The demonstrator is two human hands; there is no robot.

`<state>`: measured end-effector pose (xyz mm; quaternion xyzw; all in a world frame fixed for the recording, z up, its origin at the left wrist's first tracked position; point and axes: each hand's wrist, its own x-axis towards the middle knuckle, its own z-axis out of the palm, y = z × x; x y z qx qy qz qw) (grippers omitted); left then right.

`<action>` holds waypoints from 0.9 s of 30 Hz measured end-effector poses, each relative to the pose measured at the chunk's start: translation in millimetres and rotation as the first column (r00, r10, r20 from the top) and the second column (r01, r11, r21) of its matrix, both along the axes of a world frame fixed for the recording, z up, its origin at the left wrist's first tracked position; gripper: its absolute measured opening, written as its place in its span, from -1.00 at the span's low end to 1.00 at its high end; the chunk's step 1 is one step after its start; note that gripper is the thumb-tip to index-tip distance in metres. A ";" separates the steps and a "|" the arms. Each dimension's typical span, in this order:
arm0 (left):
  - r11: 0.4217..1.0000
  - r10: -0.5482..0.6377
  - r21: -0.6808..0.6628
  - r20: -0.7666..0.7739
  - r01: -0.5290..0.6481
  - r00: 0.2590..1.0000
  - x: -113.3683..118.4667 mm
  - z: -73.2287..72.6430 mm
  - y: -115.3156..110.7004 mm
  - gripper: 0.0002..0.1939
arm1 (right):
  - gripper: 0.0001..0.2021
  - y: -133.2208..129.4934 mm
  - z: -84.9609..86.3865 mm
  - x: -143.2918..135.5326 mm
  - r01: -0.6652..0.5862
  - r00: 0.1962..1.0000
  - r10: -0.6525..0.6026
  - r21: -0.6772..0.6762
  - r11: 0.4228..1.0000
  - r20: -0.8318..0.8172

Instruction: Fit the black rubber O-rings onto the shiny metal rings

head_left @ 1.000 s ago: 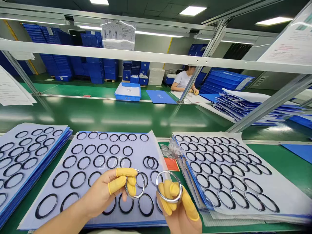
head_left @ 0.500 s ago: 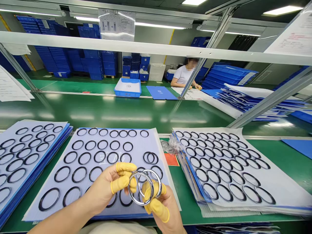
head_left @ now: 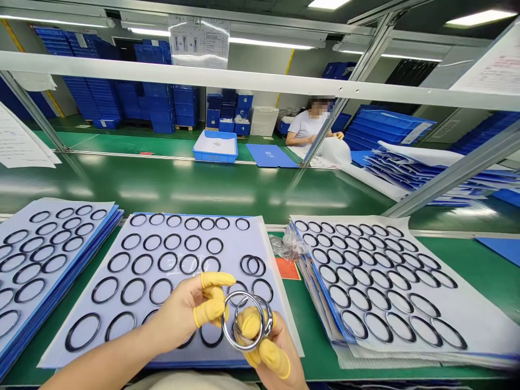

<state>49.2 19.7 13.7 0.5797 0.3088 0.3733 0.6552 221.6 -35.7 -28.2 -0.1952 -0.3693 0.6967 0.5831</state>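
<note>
Take the held rings as the dial's centre, twelve pointing away from the wearer. A second ago each hand held its own ring and the two stood apart; now the rings overlap, the front ring [head_left: 225, 326] before the rear ring [head_left: 269, 322]. For the work in hand, that seems to put both mainly in one hand's keeping. The right hand [head_left: 264, 341], at four to five, has its grip closed on the pair, yellow-tipped fingers reaching through them. The left hand [head_left: 203, 306], at nine to ten, has its fingertips by the front ring's near-left edge; whether they pinch it I cannot tell. Across the way, towards one o'clock, a co-worker [head_left: 299, 129] has raised a white sheet [head_left: 336, 151].

Counted: two rings held, and three ring-bearing stacks on the green tabletop [head_left: 442, 252]. The middle stack [head_left: 229, 252], from ten to twelve, shows seven rings in its back row, five in the next, then five plus an overlapping pair at twelve; nearer rows are partly hidden. The right stack [head_left: 459, 314], towards two to three, shows eight at the back and five in front. The left stack [head_left: 87, 252], near nine to ten, is cut off, so its total is unclear. One red card [head_left: 287, 269] lies towards one.
</note>
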 end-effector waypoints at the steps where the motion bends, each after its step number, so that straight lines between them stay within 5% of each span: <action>1: 0.987 0.021 0.162 -0.149 0.003 0.989 0.3 -0.8 6.1 -0.66 | -0.73 1.0 -0.5 1.8 0.010 1.000 -0.010 -0.006 1.000 -0.021; 3: 0.864 0.164 0.494 -0.456 0.095 0.874 4.0 -3.5 23.2 -0.72 | -0.77 3.4 -1.0 7.1 0.077 0.995 -0.078 -0.017 0.997 -0.055; 5: 0.723 0.310 0.646 -0.621 0.246 0.720 13.4 -9.3 43.8 -0.75 | -0.80 5.3 -1.7 14.4 0.188 0.980 -0.189 -0.027 0.982 -0.063; 14: 0.525 0.254 0.597 -0.790 0.606 0.558 80.3 -70.1 100.6 -0.92 | -0.81 -11.8 -22.2 48.3 0.411 0.912 -0.408 -0.125 0.903 0.052; 20: 0.515 0.227 0.585 -0.798 0.626 0.559 78.4 -85.2 100.6 -0.85 | -0.77 -13.2 -20.9 53.3 0.506 0.862 -0.499 -0.174 0.845 0.086; 27: 0.653 0.117 0.562 -0.737 0.508 0.666 81.3 -84.4 96.5 -0.85 | -0.78 -3.3 -21.2 52.2 0.494 0.869 -0.488 -0.117 0.861 0.080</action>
